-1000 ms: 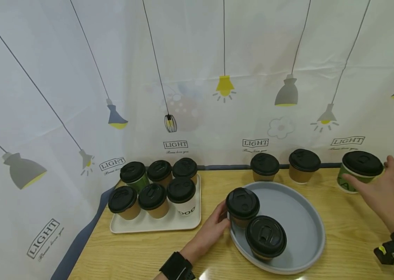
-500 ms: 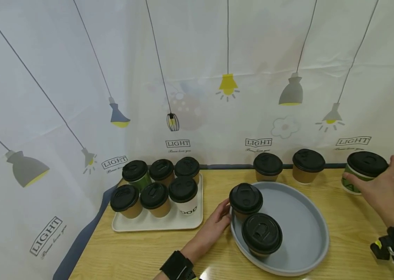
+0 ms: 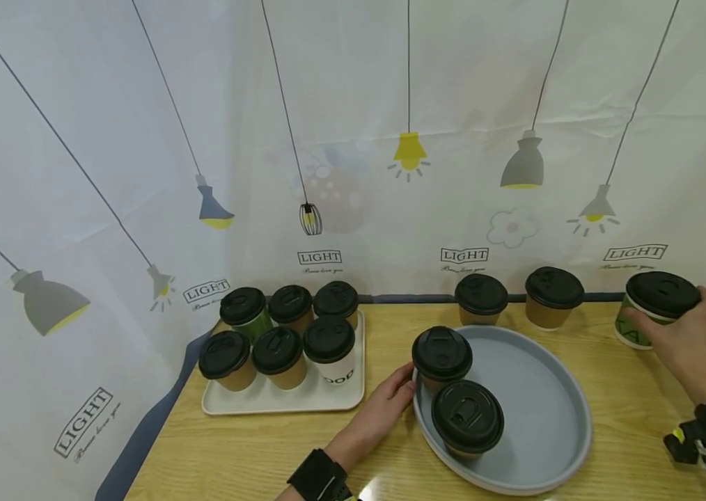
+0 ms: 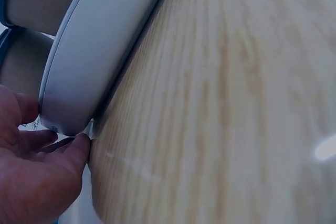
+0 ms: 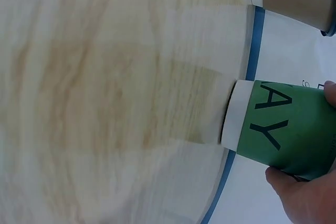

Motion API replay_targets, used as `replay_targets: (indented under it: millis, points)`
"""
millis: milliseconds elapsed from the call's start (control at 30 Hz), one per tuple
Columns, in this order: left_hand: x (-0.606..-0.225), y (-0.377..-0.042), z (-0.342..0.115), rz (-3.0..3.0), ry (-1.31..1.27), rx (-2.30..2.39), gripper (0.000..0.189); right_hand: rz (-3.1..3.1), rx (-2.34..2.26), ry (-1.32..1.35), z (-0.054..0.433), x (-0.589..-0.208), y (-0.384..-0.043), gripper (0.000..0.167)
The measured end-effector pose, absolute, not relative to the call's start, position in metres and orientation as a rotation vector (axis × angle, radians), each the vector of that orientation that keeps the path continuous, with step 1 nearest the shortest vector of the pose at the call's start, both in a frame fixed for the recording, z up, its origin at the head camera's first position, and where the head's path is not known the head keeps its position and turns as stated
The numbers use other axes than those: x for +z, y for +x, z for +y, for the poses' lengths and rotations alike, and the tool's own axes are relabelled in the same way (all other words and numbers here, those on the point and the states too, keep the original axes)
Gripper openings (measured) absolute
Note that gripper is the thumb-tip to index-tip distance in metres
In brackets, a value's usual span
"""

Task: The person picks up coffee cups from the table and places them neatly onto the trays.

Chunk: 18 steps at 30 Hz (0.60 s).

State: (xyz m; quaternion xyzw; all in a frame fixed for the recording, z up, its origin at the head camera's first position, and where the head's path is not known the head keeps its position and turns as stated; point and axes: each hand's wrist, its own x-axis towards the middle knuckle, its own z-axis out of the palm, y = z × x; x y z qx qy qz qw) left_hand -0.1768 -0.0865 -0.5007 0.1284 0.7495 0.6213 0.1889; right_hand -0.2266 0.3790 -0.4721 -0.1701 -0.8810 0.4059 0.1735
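Observation:
My right hand (image 3: 690,341) holds a green paper coffee cup (image 5: 289,127) with a black lid, thumb on one side and fingers on the other. The cup stands upright at the back right of the table, its white base close to the wood. My left hand (image 3: 381,402) grips the left rim of a round grey-blue tray (image 3: 544,403), fingertips at its edge in the left wrist view. Two brown cups with black lids stand at the tray's left side, a rear cup (image 3: 442,353) and a front cup (image 3: 468,417).
A white rectangular tray (image 3: 343,400) at the left bears several lidded cups, among them a white cup (image 3: 335,369). Two brown cups, one (image 3: 481,299) behind the round tray and another (image 3: 553,297) to its right, stand near the printed curtain (image 3: 353,139) at the table's back edge.
My right hand's raised fingers have come down and closed in on the green cup. The left hand stays at the tray rim. The whole head view has shifted slightly.

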Motion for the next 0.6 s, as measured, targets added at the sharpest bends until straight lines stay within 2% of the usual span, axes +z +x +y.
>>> replay_targets:
  millis: [333,600]
  points:
    - [-0.503,-0.179,-0.087,2.132,0.336,1.686,0.056,-2.442,1.127,-0.386,0.387,-0.482,-0.218,0.105]
    - [-0.502,-0.179,-0.087,2.122,0.340,1.691,0.056,-2.496,1.067,-0.289,0.363,-0.449,-0.188,0.103]
